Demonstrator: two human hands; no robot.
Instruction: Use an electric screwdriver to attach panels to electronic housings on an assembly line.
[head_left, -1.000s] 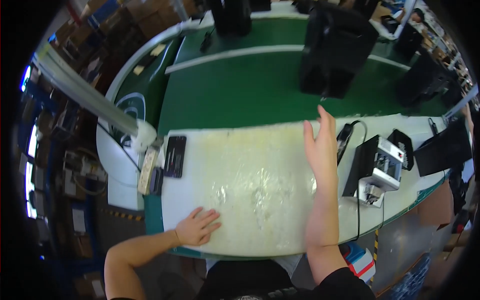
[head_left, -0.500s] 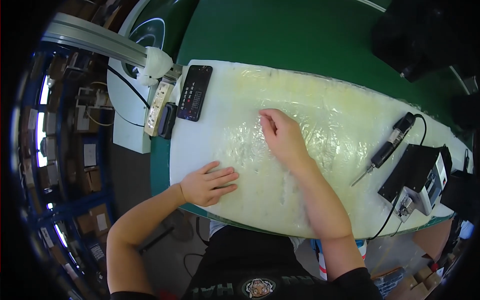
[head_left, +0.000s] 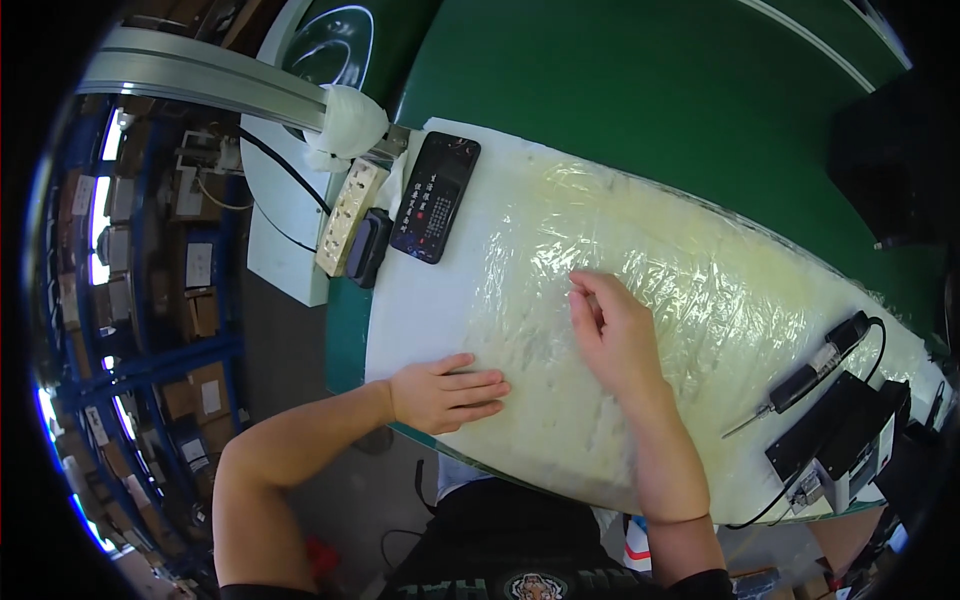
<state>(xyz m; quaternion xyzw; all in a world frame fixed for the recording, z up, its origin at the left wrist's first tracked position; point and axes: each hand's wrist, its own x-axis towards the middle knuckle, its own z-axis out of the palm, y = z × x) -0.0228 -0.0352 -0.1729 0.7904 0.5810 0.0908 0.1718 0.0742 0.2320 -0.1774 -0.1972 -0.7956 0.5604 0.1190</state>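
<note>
1. Smoothing step, by my reading: left hand (head_left: 447, 392) lies flat, fingers apart, empty, pinning the near-left edge of the clear crinkled plastic film (head_left: 660, 330) that covers the white sheet on the green counter (head_left: 620, 90).
2. Right hand (head_left: 612, 335), fingers loosely curled, rests on the film's middle; whether it pinches the film I cannot tell.
3. Next move likely calls for a steady flat press outward, keeping the near edge anchored.
4. Black phone (head_left: 435, 197), far left, beside a cream power strip (head_left: 350, 215).
5. Black electric screwdriver (head_left: 805, 378), right, well clear of both hands.
</note>
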